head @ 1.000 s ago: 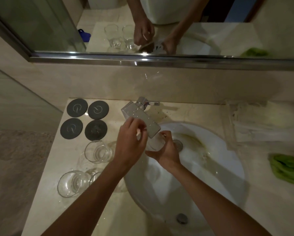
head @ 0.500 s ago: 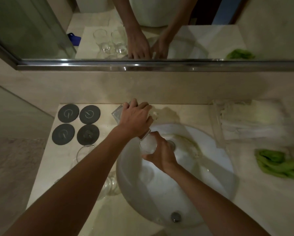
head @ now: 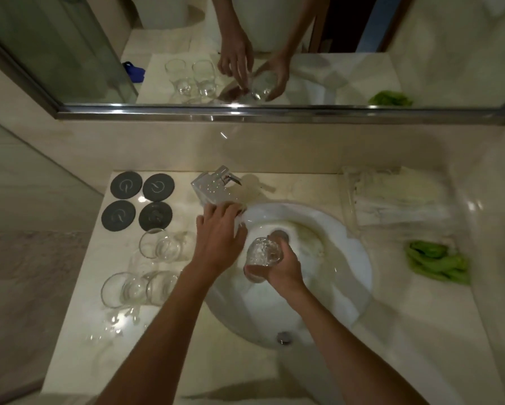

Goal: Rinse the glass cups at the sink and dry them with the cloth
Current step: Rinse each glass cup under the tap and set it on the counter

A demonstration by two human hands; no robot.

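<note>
Over the sink (head: 347,258), the right hand (head: 283,268) gripped a cup (head: 261,254) tilted on its side — its fingers curled round the glass. The left hand (head: 217,238) hung beside it, fingers loose, by the tap (head: 213,185). More cups (head: 157,247) stood left; the cloth (head: 438,263) lay right.

The left hand (head: 219,240) has slid off the tap handle (head: 227,177) to the spout end, while the right hand (head: 283,266) has tipped its glass cup (head: 261,255) lower, away from the spout.
</note>
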